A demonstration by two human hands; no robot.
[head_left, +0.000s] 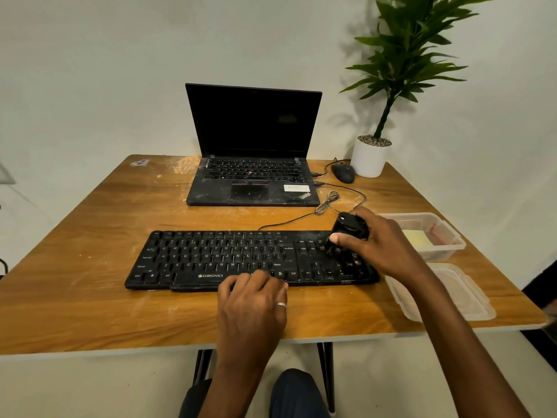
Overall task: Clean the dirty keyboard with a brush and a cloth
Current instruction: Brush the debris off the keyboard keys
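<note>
With the right hand (382,245) gripping the brush (349,229) on the number keys, a hard stroke could skid the keyboard (211,254) (the left hand (251,300) merely rests on it).

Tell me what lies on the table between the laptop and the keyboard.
Head view: a thin black cable, bundled near the right corner of the laptop, crosses that strip; the rest of the table is bare.

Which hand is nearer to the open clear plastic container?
Right. The right hand, gripping the brush, is just left of the container; the left hand rests on the keyboard's front edge, farther off.
</note>
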